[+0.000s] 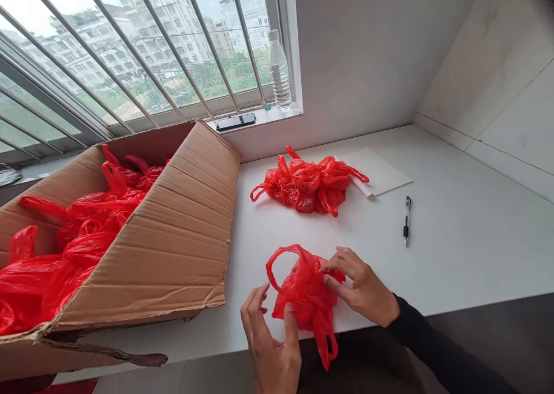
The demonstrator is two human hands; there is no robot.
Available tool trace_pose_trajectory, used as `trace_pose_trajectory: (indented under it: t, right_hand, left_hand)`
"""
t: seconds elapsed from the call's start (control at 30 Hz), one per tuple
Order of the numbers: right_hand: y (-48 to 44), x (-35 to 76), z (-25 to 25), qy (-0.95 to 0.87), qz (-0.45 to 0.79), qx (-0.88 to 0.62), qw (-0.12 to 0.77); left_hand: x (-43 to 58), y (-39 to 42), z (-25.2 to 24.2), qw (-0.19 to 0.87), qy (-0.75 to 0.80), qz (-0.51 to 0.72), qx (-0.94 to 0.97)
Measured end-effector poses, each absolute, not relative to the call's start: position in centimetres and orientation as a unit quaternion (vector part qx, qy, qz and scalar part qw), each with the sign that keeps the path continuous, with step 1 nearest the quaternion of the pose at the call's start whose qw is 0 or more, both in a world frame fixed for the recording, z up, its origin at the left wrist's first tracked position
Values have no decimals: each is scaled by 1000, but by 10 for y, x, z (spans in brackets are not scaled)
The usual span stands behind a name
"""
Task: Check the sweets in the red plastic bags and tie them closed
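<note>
A crumpled red plastic bag (305,293) lies at the front edge of the white table, one looped handle standing up at its upper left and another hanging over the edge. My left hand (272,339) is at the bag's left side, thumb and fingers spread apart, with the thumb tip against the plastic. On the right, my right hand (361,284) has thumb and fingertips close together on the bag, pinching its plastic. What the bag contains is hidden. Behind it, a heap of red plastic bags (307,183) with loop handles rests on the table.
A large cardboard box (173,226) full of red bags stands at the left. A pen (407,221) and white paper (385,175) lie on the right of the table (467,226). On the sill are a water bottle (280,74) and a phone (236,122), beside a barred window.
</note>
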State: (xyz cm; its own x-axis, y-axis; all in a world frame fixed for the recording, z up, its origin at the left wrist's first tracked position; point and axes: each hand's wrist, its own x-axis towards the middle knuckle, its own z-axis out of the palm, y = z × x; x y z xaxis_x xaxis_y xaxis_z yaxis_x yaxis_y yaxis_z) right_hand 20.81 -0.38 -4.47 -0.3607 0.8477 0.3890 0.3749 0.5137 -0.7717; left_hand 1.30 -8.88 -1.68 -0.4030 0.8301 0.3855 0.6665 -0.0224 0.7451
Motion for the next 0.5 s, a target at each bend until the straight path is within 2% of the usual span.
trace_pose_trajectory:
  t: [0.13,0.33,0.5]
  right_hand:
    - [-5,215,-39,-747,298,-427,412]
    - [-12,227,-23,-667,256,-562,418]
    - [-27,213,-7,-741,234,-481,407]
  left_hand:
    - [-3,-74,-23,139,690,398,588]
    - [-11,-67,-20,116,694,403,586]
    - [6,-66,-10,116,612,385,681]
